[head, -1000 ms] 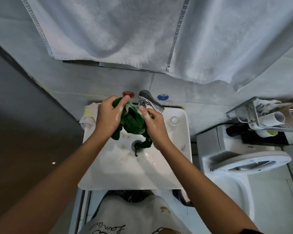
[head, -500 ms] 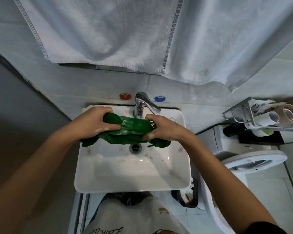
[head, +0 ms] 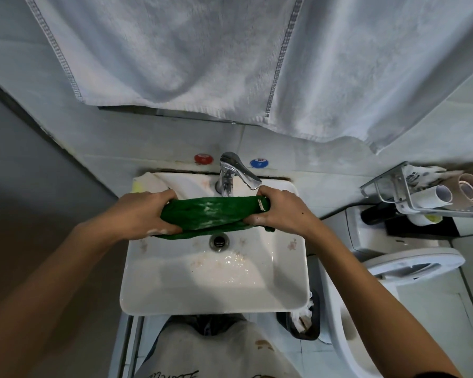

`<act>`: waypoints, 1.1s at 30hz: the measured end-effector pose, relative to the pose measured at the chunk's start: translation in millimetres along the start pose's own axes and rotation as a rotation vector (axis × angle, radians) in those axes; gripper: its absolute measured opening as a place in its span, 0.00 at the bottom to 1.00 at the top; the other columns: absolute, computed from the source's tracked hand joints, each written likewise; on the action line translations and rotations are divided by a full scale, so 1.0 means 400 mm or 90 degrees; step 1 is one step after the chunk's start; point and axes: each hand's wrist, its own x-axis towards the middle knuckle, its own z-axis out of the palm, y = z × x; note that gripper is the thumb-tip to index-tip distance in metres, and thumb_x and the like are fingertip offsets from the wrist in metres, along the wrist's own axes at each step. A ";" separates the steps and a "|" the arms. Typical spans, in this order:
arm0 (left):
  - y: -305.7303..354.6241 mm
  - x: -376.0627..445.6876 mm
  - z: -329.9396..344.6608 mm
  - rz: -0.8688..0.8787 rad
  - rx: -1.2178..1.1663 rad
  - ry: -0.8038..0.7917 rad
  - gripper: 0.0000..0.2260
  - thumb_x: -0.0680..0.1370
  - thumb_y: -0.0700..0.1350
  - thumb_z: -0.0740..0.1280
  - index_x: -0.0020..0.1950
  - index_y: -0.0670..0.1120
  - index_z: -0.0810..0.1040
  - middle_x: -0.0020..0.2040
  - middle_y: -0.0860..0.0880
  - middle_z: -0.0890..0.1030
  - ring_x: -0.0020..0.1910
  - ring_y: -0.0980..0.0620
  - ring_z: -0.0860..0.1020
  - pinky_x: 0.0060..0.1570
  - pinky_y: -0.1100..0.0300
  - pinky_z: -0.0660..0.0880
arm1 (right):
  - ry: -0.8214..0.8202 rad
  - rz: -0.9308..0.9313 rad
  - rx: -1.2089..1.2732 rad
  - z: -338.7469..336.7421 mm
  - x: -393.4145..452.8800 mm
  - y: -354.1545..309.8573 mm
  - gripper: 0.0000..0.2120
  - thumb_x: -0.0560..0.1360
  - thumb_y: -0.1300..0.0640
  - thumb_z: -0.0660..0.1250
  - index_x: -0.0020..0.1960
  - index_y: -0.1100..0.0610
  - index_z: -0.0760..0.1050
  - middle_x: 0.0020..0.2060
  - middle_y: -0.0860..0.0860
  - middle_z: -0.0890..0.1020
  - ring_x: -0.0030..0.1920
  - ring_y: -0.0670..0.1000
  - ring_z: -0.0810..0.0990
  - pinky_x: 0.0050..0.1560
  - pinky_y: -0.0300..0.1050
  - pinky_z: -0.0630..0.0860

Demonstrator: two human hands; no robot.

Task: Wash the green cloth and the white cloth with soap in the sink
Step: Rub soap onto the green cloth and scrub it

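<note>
Currently: green cloth (head: 210,214) stretched above the sink (head: 216,285), under the tap (head: 231,170); your left hand (head: 145,214) and right hand (head: 281,211) each grip an end, fingers curled. Step: soaping and scrubbing. Next, probably: rub the ends together, rinse, then take the white cloth (head: 148,181) from the rim.

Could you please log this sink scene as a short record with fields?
left hand: grips left end of green cloth
right hand: grips right end
cloth: stretched between hands above the drain, under the tap
sink: white, wet
white cloth: on sink's back left corner
</note>
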 end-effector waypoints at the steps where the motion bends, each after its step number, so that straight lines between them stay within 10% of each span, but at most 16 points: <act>1: -0.002 0.000 -0.001 -0.005 0.006 0.004 0.14 0.71 0.59 0.70 0.50 0.54 0.72 0.35 0.58 0.75 0.35 0.59 0.75 0.34 0.59 0.70 | -0.010 -0.002 0.038 0.004 0.001 0.004 0.17 0.67 0.42 0.74 0.46 0.50 0.71 0.34 0.46 0.81 0.35 0.46 0.80 0.37 0.43 0.76; 7: -0.022 0.001 0.010 -0.028 -0.183 0.020 0.11 0.68 0.61 0.70 0.35 0.56 0.75 0.30 0.57 0.78 0.32 0.59 0.76 0.32 0.60 0.68 | 0.001 0.003 0.412 0.039 -0.003 0.016 0.08 0.73 0.52 0.72 0.40 0.52 0.74 0.32 0.44 0.80 0.35 0.43 0.79 0.36 0.36 0.74; 14: -0.037 0.012 0.050 0.000 -0.442 0.069 0.09 0.72 0.38 0.73 0.47 0.45 0.74 0.40 0.49 0.77 0.36 0.58 0.76 0.33 0.70 0.70 | 0.072 0.134 0.724 0.088 0.005 0.017 0.09 0.74 0.66 0.67 0.38 0.56 0.71 0.38 0.58 0.77 0.41 0.58 0.79 0.42 0.60 0.81; 20: 0.029 0.016 0.078 -0.020 -0.771 0.234 0.24 0.74 0.27 0.62 0.57 0.55 0.75 0.53 0.55 0.77 0.49 0.58 0.78 0.45 0.68 0.76 | 0.130 0.143 0.858 0.124 0.000 -0.041 0.13 0.75 0.71 0.63 0.53 0.55 0.74 0.47 0.55 0.82 0.44 0.53 0.83 0.42 0.49 0.82; 23: 0.080 0.023 0.086 -0.028 -0.868 0.218 0.17 0.68 0.35 0.64 0.54 0.51 0.77 0.47 0.52 0.80 0.46 0.55 0.79 0.42 0.65 0.77 | 0.113 0.116 0.912 0.138 0.000 -0.090 0.08 0.77 0.66 0.64 0.52 0.57 0.78 0.45 0.55 0.85 0.48 0.56 0.83 0.53 0.56 0.80; 33: 0.201 0.068 0.115 -0.131 -0.871 0.405 0.11 0.78 0.45 0.65 0.42 0.39 0.73 0.35 0.44 0.75 0.36 0.50 0.76 0.35 0.56 0.77 | 0.099 0.073 0.925 0.136 0.010 -0.196 0.06 0.76 0.58 0.67 0.47 0.61 0.78 0.39 0.55 0.81 0.40 0.52 0.83 0.38 0.43 0.80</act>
